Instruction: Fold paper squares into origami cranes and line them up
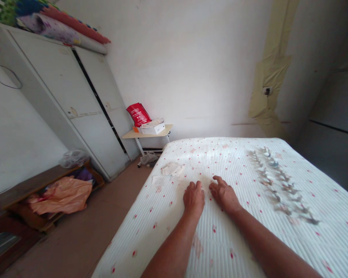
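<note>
Both hands are low over a white ribbed bed cover point(174, 216) with small red marks. My left hand point(194, 196) has its fingers curled down at the cover; whatever they hold, if anything, is hidden. Just to its right, my right hand point(224, 193) is bent at the fingers, with the index finger stretched out and apart from the rest. A pile of printed paper pieces point(173, 169) lies beyond my left hand, and a flat paper piece point(158, 180) is beside it. To the right, several small folded shapes point(284, 185) stand in rows, blurred.
Past the bed's far left corner is a small table point(159, 133) with a red bag point(138, 114) and a white box point(153, 128). A grey cabinet point(75, 96) and a low wooden bench point(37, 181) with an orange plastic bag point(63, 195) are at the left.
</note>
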`<move>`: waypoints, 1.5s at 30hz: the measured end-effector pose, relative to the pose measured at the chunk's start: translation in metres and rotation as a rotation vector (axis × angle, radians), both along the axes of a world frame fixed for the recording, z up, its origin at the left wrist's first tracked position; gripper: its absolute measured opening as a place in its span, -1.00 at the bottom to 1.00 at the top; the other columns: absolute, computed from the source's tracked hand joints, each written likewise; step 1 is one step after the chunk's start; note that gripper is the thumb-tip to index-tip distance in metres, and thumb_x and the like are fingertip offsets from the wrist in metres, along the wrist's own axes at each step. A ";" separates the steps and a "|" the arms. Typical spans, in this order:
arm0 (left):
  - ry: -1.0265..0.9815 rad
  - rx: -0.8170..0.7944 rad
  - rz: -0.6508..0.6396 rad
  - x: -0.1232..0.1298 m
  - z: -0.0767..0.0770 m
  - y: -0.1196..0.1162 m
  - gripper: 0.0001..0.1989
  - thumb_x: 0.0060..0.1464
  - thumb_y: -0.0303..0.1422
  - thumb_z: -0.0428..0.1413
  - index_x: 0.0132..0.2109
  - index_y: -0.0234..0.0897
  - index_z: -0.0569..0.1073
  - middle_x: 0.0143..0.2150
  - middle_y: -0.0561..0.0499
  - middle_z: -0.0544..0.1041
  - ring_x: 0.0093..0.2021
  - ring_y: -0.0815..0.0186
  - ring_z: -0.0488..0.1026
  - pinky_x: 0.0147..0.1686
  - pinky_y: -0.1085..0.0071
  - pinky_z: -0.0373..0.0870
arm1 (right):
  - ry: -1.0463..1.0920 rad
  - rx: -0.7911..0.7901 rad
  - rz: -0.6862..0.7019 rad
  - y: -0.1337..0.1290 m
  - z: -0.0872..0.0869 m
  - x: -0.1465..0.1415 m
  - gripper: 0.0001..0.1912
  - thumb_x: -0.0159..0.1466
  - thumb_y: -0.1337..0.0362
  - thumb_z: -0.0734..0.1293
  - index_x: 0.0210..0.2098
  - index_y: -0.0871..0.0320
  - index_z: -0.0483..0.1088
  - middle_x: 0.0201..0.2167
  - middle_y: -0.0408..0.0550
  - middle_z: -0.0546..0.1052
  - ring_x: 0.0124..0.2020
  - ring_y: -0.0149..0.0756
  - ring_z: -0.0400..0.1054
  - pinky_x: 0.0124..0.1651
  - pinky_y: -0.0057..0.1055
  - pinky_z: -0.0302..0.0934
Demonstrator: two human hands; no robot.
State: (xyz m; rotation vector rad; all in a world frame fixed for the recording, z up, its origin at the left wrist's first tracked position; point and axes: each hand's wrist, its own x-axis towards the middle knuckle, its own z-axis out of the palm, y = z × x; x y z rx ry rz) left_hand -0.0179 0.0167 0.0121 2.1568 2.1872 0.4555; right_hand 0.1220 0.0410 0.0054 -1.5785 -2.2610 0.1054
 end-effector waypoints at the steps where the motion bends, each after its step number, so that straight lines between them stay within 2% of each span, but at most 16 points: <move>1: 0.001 -0.008 -0.017 0.000 0.000 0.000 -0.82 0.14 -0.35 -0.09 -0.10 -0.16 0.30 -0.17 -0.01 0.33 -0.15 0.30 0.31 -0.20 0.42 0.21 | -0.022 0.005 -0.009 -0.001 0.000 -0.001 -0.78 0.24 0.30 0.14 -0.28 0.09 0.42 0.10 0.01 0.23 -0.05 -0.21 0.24 -0.20 -0.36 0.16; 4: 0.008 -0.026 -0.036 -0.002 0.000 0.001 -0.81 0.16 -0.35 -0.12 -0.14 -0.13 0.34 -0.17 0.00 0.32 -0.16 0.32 0.31 -0.21 0.43 0.20 | -0.055 0.005 -0.019 -0.001 0.001 -0.001 -0.76 0.25 0.28 0.13 -0.32 0.11 0.44 0.06 0.04 0.28 -0.04 -0.18 0.23 -0.18 -0.34 0.16; 11: -0.040 -0.047 -0.030 -0.005 0.001 0.002 -0.78 0.14 -0.38 -0.10 -0.13 -0.11 0.39 -0.16 0.01 0.34 -0.14 0.35 0.31 -0.19 0.47 0.20 | 0.029 -0.057 0.010 0.002 0.005 0.000 -0.78 0.18 0.37 0.18 -0.37 0.11 0.47 -0.10 -0.03 0.44 -0.12 -0.27 0.28 -0.10 -0.41 0.12; 15: -0.069 -0.047 -0.035 -0.005 0.002 0.001 -0.80 0.10 -0.31 -0.04 -0.15 -0.14 0.41 -0.17 0.01 0.35 -0.14 0.33 0.31 -0.17 0.46 0.21 | 0.091 -0.055 -0.064 -0.001 0.007 -0.004 -0.85 0.14 0.26 0.25 -0.39 0.13 0.45 -0.18 -0.06 0.44 -0.19 -0.28 0.30 -0.16 -0.43 0.12; 19: -0.091 -0.061 -0.033 -0.006 0.002 0.002 -0.78 0.05 -0.28 0.00 -0.13 -0.15 0.40 -0.14 0.01 0.34 -0.12 0.33 0.31 -0.15 0.45 0.21 | 0.105 -0.043 -0.102 -0.002 0.006 -0.007 -0.83 0.08 0.21 0.30 -0.35 0.14 0.43 -0.18 -0.05 0.43 -0.20 -0.27 0.29 -0.21 -0.42 0.11; 30: -0.103 -0.063 -0.001 -0.005 0.001 0.004 -0.75 -0.01 -0.23 0.05 -0.14 -0.14 0.40 -0.16 0.01 0.34 -0.14 0.31 0.32 -0.18 0.45 0.22 | 0.109 -0.105 -0.166 -0.002 0.010 -0.011 -0.84 0.03 0.30 0.30 -0.35 0.14 0.40 -0.21 -0.06 0.41 -0.22 -0.27 0.26 -0.29 -0.42 0.05; 38: -0.122 -0.084 -0.005 -0.007 0.002 0.006 -0.77 0.00 -0.27 0.04 -0.15 -0.13 0.42 -0.17 0.03 0.35 -0.17 0.34 0.34 -0.22 0.48 0.23 | 0.170 -0.165 -0.121 0.007 0.003 -0.001 -0.75 0.01 0.45 0.23 -0.34 0.12 0.45 -0.09 -0.09 0.40 -0.16 -0.29 0.30 -0.15 -0.43 0.12; 45: -0.168 -0.111 -0.046 -0.014 0.001 0.007 -0.75 0.03 -0.40 0.01 -0.12 -0.12 0.42 -0.15 0.03 0.35 -0.16 0.38 0.34 -0.18 0.52 0.23 | 0.174 -0.202 -0.084 0.011 0.002 0.003 -0.66 0.00 0.53 0.19 -0.33 0.13 0.47 -0.06 -0.06 0.41 -0.08 -0.29 0.29 -0.07 -0.43 0.14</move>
